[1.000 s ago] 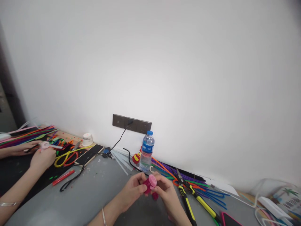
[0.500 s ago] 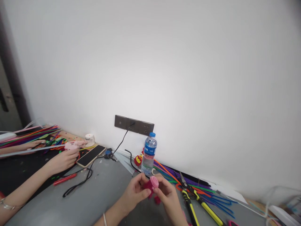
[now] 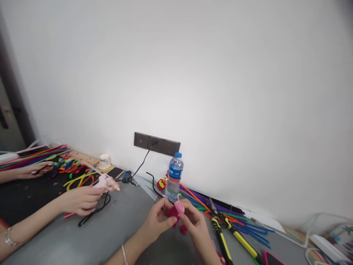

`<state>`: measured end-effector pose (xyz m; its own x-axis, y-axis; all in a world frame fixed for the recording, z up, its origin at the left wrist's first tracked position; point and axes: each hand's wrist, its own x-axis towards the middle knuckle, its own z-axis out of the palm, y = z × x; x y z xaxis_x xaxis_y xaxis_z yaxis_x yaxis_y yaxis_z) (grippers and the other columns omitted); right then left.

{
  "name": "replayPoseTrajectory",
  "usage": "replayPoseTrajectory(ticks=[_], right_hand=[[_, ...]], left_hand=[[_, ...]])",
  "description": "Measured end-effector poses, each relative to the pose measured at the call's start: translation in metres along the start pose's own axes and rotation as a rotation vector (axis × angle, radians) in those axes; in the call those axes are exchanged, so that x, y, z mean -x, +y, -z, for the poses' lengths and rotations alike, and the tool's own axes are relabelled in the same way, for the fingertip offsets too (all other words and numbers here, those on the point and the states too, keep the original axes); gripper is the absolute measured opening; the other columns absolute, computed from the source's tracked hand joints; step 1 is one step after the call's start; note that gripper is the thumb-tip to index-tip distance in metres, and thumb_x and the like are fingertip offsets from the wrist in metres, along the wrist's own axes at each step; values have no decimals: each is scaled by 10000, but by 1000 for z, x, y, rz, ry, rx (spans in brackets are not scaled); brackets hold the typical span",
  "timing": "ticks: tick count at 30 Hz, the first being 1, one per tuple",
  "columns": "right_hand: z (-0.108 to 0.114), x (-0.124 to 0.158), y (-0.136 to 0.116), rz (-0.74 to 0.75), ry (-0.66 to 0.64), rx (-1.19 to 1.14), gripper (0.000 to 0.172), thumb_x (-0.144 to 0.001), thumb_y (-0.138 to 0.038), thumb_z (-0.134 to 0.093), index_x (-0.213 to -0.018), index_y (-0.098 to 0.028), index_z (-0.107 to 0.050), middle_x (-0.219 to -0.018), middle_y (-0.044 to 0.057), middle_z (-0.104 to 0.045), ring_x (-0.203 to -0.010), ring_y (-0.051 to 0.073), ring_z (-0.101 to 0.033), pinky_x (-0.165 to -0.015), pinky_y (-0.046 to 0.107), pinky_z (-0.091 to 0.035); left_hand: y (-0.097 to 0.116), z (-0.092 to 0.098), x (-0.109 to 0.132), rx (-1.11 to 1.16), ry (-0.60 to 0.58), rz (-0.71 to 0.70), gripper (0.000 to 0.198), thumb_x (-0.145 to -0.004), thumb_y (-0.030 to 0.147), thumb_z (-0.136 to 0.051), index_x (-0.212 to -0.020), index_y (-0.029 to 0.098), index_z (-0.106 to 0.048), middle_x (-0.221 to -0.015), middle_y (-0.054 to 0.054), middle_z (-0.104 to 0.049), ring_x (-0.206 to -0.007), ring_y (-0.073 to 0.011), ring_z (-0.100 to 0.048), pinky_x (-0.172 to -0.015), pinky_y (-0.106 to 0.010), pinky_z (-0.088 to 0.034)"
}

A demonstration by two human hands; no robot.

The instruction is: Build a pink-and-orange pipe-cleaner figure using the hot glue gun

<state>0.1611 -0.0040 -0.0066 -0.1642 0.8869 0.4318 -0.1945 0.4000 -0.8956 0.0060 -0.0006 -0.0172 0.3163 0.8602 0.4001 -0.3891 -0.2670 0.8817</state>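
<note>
My left hand (image 3: 157,221) and my right hand (image 3: 195,225) meet at the table's near side, fingers pinched round a small crimson and pink craft piece (image 3: 179,207). Its round pink end faces up toward me, and part of its crimson body is hidden by my fingers. Just below, between my hands, is another small crimson bit (image 3: 183,229); whether it is joined to the piece I cannot tell. A water bottle (image 3: 174,176) with a blue cap stands upright right behind my hands, beside a red and yellow figure (image 3: 162,183).
Yellow-handled shears (image 3: 220,232) lie right of my hands over colourful pipe cleaners (image 3: 256,230). On the left, a co-worker's hand (image 3: 82,198) holds a pale pink glue gun (image 3: 103,182); the other hand (image 3: 38,169) holds scissors. A phone (image 3: 116,173) and black cable (image 3: 95,211) lie nearby.
The co-worker's hand with the glue gun has moved right and toward me, now covering part of the phone. My hands keep their grip on the craft piece, which is turned slightly.
</note>
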Motion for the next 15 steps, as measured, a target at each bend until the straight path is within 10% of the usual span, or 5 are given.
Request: replayPoseTrajectory(ticks=[15], right_hand=[[3,1,-2,-45,-7,-42,173,-726,-358,-752,-805,-207,-725,-799,45,-628,-768,203,-566,-698,295,-447]], left_hand=[[0,0,0,26,-19,6,271,-760,327,-718,-751,168,-499,-715,26,-476,-680,-120,-408,-638,-233,-338]])
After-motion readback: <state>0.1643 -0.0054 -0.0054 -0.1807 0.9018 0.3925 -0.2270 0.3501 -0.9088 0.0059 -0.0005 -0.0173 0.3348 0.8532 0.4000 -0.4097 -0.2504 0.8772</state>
